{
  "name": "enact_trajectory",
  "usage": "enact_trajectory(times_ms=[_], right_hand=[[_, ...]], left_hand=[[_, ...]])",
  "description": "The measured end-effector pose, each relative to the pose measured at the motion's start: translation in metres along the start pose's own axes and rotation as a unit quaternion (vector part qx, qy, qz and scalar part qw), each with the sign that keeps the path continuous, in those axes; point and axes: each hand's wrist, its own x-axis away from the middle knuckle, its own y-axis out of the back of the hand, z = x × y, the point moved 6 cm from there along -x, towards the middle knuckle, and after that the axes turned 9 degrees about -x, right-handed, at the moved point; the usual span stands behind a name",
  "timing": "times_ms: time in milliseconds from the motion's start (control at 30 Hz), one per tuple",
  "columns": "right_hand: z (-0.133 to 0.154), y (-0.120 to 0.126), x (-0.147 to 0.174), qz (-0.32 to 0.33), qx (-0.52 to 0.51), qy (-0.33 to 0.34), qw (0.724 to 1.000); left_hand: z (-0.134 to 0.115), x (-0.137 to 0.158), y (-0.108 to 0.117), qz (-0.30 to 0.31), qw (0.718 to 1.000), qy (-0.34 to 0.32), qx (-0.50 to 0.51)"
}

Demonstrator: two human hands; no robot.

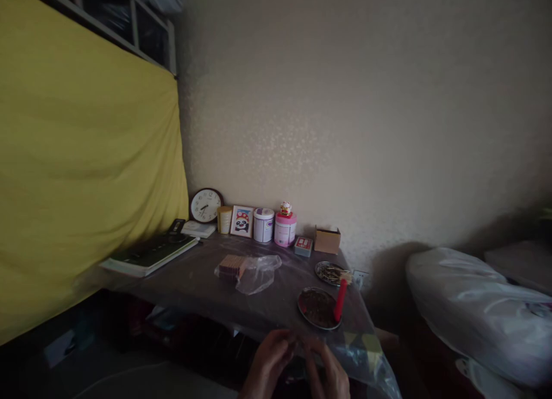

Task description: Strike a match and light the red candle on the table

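Note:
At the table's front edge, my left hand [271, 360] and my right hand [326, 365] come together with their fingertips almost meeting. Both look pinched closed; whatever is between the fingers is too small and dark to make out. Just beyond them lies a round metal plate [319, 325] with dark contents, and a red stick-like candle [340, 300] leans up at its right side. A second round plate [328, 280] behind it carries thin pale sticks. Further left, a stack of brown blocks [232, 267] sits partly in a clear plastic bag [260, 272].
Along the wall stand a clock [207, 205], a yellow cup [224, 219], a panda picture [242, 221], a white tin [263, 225], a pink tin [285, 230], a card box [303, 246] and a cardboard box [327, 240]. A large book [150, 255] lies left; a white bag [470, 307] bulges right.

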Motion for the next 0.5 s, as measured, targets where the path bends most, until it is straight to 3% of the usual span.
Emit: enact_trajectory(times_ms=[167, 400, 500], right_hand=[[-0.0046, -0.0032, 0.0072, -0.046, 0.000, -0.042, 0.998], [-0.0078, -0.0030, 0.0106, -0.041, -0.017, -0.055, 0.998], [-0.0075, -0.0044, 0.0109, -0.004, -0.006, -0.046, 0.999]], left_hand=[[0.0012, 0.0005, 0.0029, -0.009, 1.000, 0.005, 0.004], [-0.0028, 0.0034, -0.0018, -0.003, 1.000, 0.001, 0.005], [0.0004, 0.0016, 0.0010, -0.002, 1.000, -0.001, 0.010]])
